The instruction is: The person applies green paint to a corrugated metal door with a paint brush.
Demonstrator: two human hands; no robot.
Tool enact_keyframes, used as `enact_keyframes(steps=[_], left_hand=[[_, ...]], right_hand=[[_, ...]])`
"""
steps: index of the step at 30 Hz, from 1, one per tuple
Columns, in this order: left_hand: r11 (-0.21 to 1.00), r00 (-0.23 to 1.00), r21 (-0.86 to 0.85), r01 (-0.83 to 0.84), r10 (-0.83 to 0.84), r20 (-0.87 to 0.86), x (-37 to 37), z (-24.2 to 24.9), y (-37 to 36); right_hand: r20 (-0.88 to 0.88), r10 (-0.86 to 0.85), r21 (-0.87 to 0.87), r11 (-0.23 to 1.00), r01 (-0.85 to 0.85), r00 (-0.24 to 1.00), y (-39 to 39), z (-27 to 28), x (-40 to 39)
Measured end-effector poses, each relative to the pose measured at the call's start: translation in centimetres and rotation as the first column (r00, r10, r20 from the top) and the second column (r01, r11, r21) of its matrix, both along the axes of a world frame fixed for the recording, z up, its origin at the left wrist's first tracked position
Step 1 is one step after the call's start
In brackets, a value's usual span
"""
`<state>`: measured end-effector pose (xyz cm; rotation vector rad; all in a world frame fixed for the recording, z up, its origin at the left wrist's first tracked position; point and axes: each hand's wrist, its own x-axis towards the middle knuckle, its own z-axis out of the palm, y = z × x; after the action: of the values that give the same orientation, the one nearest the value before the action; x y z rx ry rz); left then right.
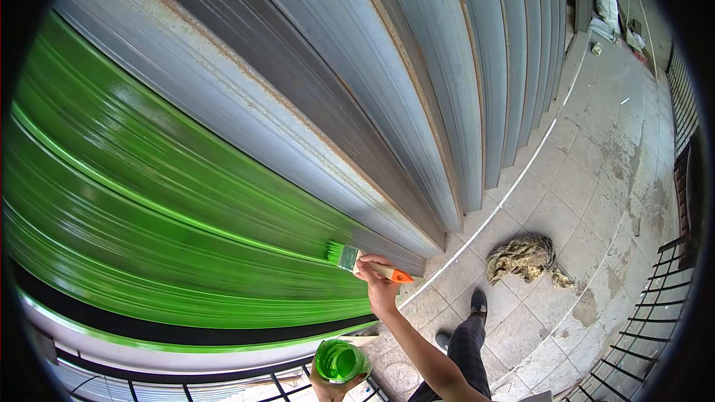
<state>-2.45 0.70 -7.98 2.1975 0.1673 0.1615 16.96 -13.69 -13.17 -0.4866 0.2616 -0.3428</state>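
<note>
My right hand (378,283) is closed around the handle of a paintbrush (348,257) with an orange tip. The green bristles touch the painted part of a ribbed metal panel (186,208), close to its lower right end. Beyond the wet green area, the panel's folds are bare grey metal (313,134) with rusty edges. At the bottom, my left hand (335,389) holds a small tub (361,363) of green paint from below, its open mouth facing up.
A crumpled brown cloth (525,258) lies on the tiled floor (551,156) near my shoes. A white hose (521,171) runs along the panel's end. Black railings (640,316) stand at right and below. Bags and scraps (607,11) lie at the far upper right.
</note>
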Motion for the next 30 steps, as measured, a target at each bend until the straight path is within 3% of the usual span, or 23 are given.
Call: enact_keyframes(steps=[2, 5, 6, 9, 11, 17, 20, 23, 24, 26, 27, 30], left_hand=[[1.0, 1.0, 0.001, -0.001, 0.001, -0.002, 0.0, 0.0, 0.0], [1.0, 1.0, 0.005, 0.004, -0.004, -0.01, 0.0, 0.0, -0.1], [1.0, 1.0, 0.004, 0.004, -0.004, -0.009, 0.1, -0.1, -0.1], [1.0, 1.0, 0.011, 0.001, -0.001, -0.011, -0.1, 0.1, 0.0], [1.0, 1.0, 0.012, 0.001, -0.001, -0.011, -0.1, 0.0, 0.0], [1.0, 1.0, 0.012, -0.003, 0.003, -0.008, -0.3, 0.2, 0.2], [1.0, 1.0, 0.016, 0.001, -0.001, -0.005, -0.3, 0.3, 0.2], [1.0, 1.0, 0.02, 0.001, -0.001, -0.013, -0.3, 0.3, 0.1], [1.0, 1.0, 0.018, 0.002, -0.001, -0.015, -0.3, 0.2, 0.1], [1.0, 1.0, 0.019, 0.005, -0.005, -0.016, 0.0, 0.4, 0.0], [1.0, 1.0, 0.023, 0.005, -0.005, -0.015, 0.1, 0.4, -0.1], [1.0, 1.0, 0.023, 0.002, -0.001, -0.024, 0.2, 0.7, -0.6]], right_hand=[[0.014, -0.007, 0.04, 0.999, 0.006, 1.0, -0.3, 0.9, -0.6], [0.005, 0.002, 0.009, 1.0, -0.002, 1.0, 1.0, -5.4, -0.2], [-0.131, 0.015, -0.018, 1.0, -0.018, 0.991, 1.4, -7.4, -0.7], [-0.214, -0.103, -0.199, 0.978, 0.06, 0.971, 1.6, -12.5, -1.3], [-0.181, -0.197, -0.223, 0.962, 0.155, 0.963, 1.4, -13.6, -1.0], [0.025, -0.049, -0.175, 0.983, 0.053, 0.998, 1.3, -2.7, -0.2], [-0.013, -0.029, 0.037, 0.999, 0.029, 1.0, 0.1, 0.0, -1.1], [-0.047, -0.066, -0.039, 0.997, 0.064, 0.997, 1.0, -4.3, -0.9], [0.011, -0.042, 0.073, 0.996, 0.042, 0.999, 1.9, -8.3, -0.5], [-0.157, -0.055, 0.01, 0.998, 0.058, 0.986, 2.6, -13.5, -0.5], [-0.242, -0.058, -0.019, 0.998, 0.055, 0.968, 2.6, -15.0, -0.7], [-0.267, -0.191, -0.132, 0.978, 0.161, 0.945, 1.1, -15.9, -0.4]])
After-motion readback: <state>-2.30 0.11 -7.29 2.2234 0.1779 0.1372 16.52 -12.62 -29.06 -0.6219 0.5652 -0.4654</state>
